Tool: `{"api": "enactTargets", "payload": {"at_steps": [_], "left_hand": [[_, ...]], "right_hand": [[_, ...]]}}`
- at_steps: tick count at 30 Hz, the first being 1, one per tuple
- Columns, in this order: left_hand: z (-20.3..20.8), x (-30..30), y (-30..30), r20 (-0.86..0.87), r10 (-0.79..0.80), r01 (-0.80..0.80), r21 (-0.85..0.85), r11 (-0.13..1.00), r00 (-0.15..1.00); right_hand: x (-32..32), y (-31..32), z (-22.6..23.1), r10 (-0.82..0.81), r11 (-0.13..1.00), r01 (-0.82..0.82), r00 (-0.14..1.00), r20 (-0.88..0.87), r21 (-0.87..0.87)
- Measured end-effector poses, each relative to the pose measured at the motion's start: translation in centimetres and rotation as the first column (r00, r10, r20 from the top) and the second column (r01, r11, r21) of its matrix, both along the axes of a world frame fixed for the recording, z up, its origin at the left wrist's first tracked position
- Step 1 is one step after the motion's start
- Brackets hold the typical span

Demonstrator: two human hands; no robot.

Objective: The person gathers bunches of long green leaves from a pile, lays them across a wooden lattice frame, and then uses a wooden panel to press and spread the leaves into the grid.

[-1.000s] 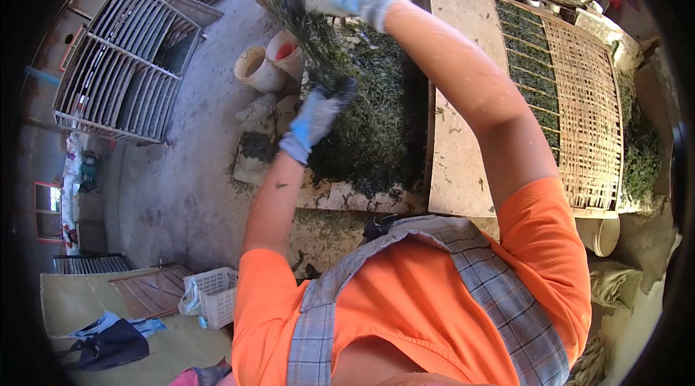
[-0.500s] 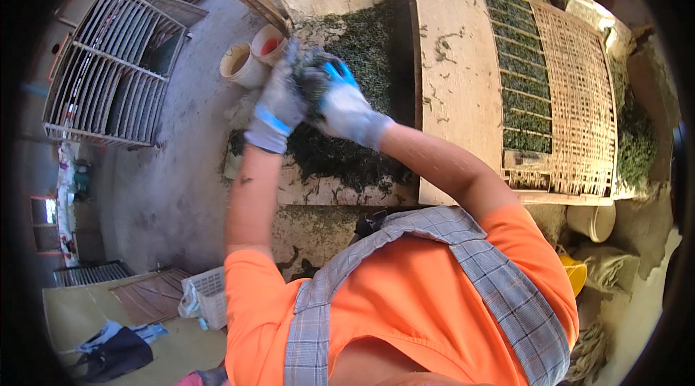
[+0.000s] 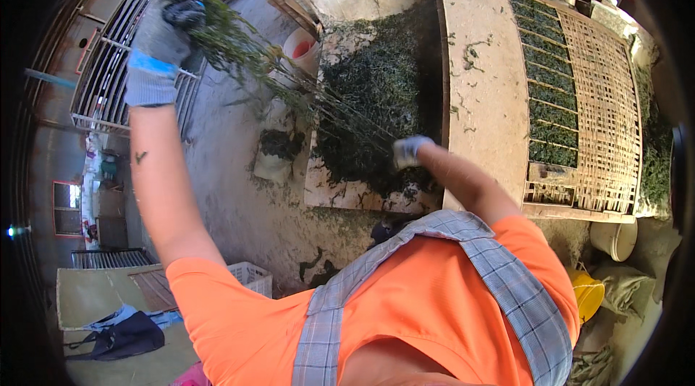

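My left hand [image 3: 163,38], in a grey glove with a blue cuff band, is raised at the upper left. Its fingers are closed round a bunch of stringy dark green plant strands [image 3: 232,38], which stretch down toward the right. My right hand [image 3: 411,151], also gloved, is low over the near right part of a heap of the same dark green stuff [image 3: 376,74]. The loose strands run to close beside it. Its fingers are blurred and partly hidden, so I cannot make out a hold. The heap lies in a wooden trough with pale walls.
A pale board [image 3: 485,89] stands right of the heap. Beyond it lies a woven bamboo mat [image 3: 604,96] beside slatted green material. A white bucket [image 3: 300,49] with red inside stands at the trough's left. Slatted racks [image 3: 108,71] stand at far left; a yellow bucket [image 3: 588,293] at lower right.
My hands were together over the heap's left side. The left has swung up and left with the bunch, drawing out long strands; the right has moved down and right.
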State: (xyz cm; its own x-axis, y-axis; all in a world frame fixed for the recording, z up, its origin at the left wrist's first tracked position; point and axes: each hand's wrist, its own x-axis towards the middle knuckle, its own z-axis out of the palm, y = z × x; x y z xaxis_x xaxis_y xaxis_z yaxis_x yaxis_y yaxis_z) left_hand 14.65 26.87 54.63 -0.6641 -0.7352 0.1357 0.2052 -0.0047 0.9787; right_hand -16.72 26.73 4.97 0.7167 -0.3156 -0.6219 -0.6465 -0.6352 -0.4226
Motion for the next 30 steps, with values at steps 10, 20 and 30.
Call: {"api": "enactTargets", "payload": {"at_steps": [10, 20, 30], "left_hand": [[-10.2, -3.9, 4.1, 0.037, 0.314, -0.313, -0.034, 0.949, 0.949], [-10.4, 4.8, 11.4, -0.068, 0.756, -0.747, 0.119, 0.654, 0.651], [-27.7, -8.6, 5.3, -0.121, 0.661, -0.619, 0.26, 0.741, 0.74]], "right_hand": [[10.0, -4.2, 23.4, -0.186, 0.964, 0.236, 0.276, 0.943, 0.121], [4.5, -2.2, 8.7, -0.132, 0.964, 0.215, 0.897, 0.423, -0.155], [5.8, -2.0, 23.2, -0.343, 0.935, 0.082, 0.45, 0.824, 0.344]]}}
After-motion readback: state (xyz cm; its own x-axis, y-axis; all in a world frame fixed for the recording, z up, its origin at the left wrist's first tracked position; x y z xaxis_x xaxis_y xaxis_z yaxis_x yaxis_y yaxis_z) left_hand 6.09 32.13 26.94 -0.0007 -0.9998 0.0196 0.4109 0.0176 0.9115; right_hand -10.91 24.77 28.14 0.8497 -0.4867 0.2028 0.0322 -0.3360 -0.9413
